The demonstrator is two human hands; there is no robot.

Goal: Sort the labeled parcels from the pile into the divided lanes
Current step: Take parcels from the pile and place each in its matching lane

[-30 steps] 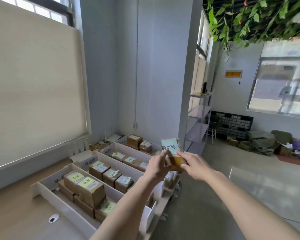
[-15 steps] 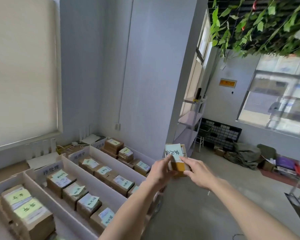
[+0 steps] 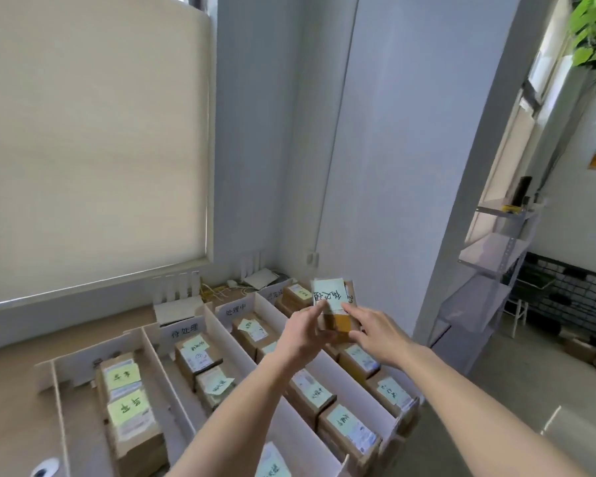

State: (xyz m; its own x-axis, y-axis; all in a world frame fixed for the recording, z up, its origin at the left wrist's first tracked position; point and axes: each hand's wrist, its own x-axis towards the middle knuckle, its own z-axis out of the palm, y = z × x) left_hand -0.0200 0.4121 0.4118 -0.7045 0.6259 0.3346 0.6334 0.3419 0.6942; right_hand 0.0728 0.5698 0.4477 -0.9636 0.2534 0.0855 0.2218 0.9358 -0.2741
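Holding a small brown cardboard parcel [image 3: 338,321] topped with a pale green handwritten sticky note, the left hand [image 3: 303,333] and right hand [image 3: 375,330] pinch its sides above the far right white divided lanes [image 3: 241,342].

The white end card [image 3: 184,331] of the second lane from my left reads 待处理, and the card [image 3: 236,308] to its right reads 处理中. The next card [image 3: 275,293] further right is too blurred for me, as is the handwriting on the green note [image 3: 329,295] atop the parcel I'm holding.
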